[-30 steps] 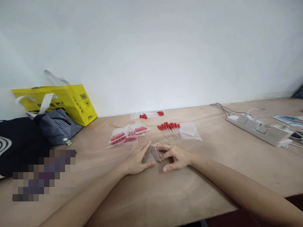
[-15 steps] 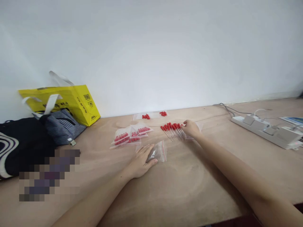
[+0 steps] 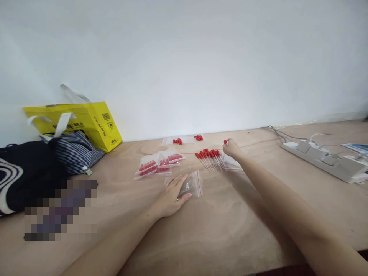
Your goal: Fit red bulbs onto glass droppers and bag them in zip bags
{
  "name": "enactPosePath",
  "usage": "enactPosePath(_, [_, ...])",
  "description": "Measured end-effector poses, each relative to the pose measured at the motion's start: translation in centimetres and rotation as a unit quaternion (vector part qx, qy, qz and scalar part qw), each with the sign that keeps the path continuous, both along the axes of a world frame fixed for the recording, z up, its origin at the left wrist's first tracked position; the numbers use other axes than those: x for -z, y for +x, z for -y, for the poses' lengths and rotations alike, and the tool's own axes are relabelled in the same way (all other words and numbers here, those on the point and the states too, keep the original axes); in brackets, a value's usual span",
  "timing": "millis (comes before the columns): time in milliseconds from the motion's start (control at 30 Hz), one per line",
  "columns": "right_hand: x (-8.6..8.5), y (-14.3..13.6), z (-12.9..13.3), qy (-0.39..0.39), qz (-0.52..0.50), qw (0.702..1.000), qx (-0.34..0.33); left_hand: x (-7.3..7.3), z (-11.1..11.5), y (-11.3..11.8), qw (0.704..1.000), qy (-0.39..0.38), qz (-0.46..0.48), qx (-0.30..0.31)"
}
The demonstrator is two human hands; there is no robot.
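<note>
My left hand (image 3: 169, 197) lies flat, fingers spread, on a clear zip bag (image 3: 194, 186) with a red seal line. Between the fingertips of my right hand (image 3: 232, 148) is the red bulb of a dropper (image 3: 225, 142), raised above the table; its tube is hidden. Just left of that hand is a row of droppers (image 3: 211, 157) with red bulbs and clear tubes. Below my right hand lie flat clear bags (image 3: 232, 164). Filled zip bags (image 3: 148, 167) with red-bulbed droppers overlap one another on the left.
Against the wall, a long clear bag (image 3: 188, 140) carries two clusters of red bulbs. A yellow tote (image 3: 110, 134), a striped bag (image 3: 77, 153) and a black bag (image 3: 31, 176) stand at left. A white power strip (image 3: 319, 163) with plugs and cables is at right.
My right hand has lifted a dropper up and slightly away from the row, uncovering the flat bags beneath. My left hand stays on the zip bag.
</note>
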State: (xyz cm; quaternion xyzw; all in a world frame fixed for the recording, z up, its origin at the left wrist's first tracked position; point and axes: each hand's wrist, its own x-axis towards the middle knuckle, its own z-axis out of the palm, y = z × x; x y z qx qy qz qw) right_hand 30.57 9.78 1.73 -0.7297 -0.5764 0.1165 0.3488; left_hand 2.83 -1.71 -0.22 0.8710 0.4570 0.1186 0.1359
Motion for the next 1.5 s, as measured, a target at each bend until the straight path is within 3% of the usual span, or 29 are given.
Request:
enactPosePath(133, [1.1,-1.0,3.7,0.061,-0.080,0.993,-0.066,0.2,0.0,0.0,1.000,0.011,0.010,0.002])
enactPosePath(200, [2.4,-2.3,5.7,0.151,-0.221,0.952,-0.148,0.3,-0.1,0.0,1.000,0.016,0.010,0.002])
enactPosePath(267, [3.6,-3.7,7.2,0.192,-0.282,0.923,-0.180,0.3,-0.1,0.1,1.000,0.019,0.008,0.002])
enactPosePath(467, [5.1,-6.6,9.0,0.164,-0.357,0.897,-0.204,0.3,-0.2,0.2,1.000,0.016,0.000,0.001])
enactPosePath(633, [5.4,-7.2,10.0,0.100,-0.277,0.899,-0.325,0.4,-0.3,0.2,1.000,0.020,0.007,0.007])
enactPosePath(767, [5.0,-6.8,10.2,0.082,-0.232,0.883,-0.400,0.5,-0.3,0.2,1.000,0.021,0.013,0.011])
enactPosePath(900, [4.3,-6.3,10.3,0.060,-0.080,0.888,-0.449,0.4,-0.3,0.3,1.000,0.016,0.014,0.012])
enactPosePath(1033, [3.8,-6.0,10.4,0.065,0.054,0.889,-0.449,0.1,-0.2,-0.2,1.000,0.009,0.019,0.022])
enactPosePath(1233, [4.0,-5.9,10.5,0.088,0.069,0.878,-0.466,-0.4,-0.1,-1.4,0.998,-0.013,-0.002,0.064])
enactPosePath(1333, [3.8,-5.6,9.9,0.057,0.062,0.869,-0.488,-0.5,0.0,-1.3,0.998,-0.004,-0.013,0.062])
enactPosePath(1400, [3.4,-5.0,8.7,0.003,0.028,0.896,-0.444,-0.5,0.1,-1.1,0.998,0.001,-0.016,0.061])
enactPosePath(1433, [3.1,-4.5,7.9,-0.027,0.009,0.923,-0.384,-0.5,0.1,-1.1,0.998,0.002,-0.018,0.061])
enactPosePath(1467, [2.8,-4.0,6.8,-0.047,-0.004,0.963,-0.265,-0.5,0.1,-1.0,0.998,0.003,-0.019,0.061])
enactPosePath(1500, [2.4,-3.4,5.7,-0.044,-0.002,0.979,-0.199,-0.6,0.0,-1.0,0.998,0.003,-0.022,0.061])
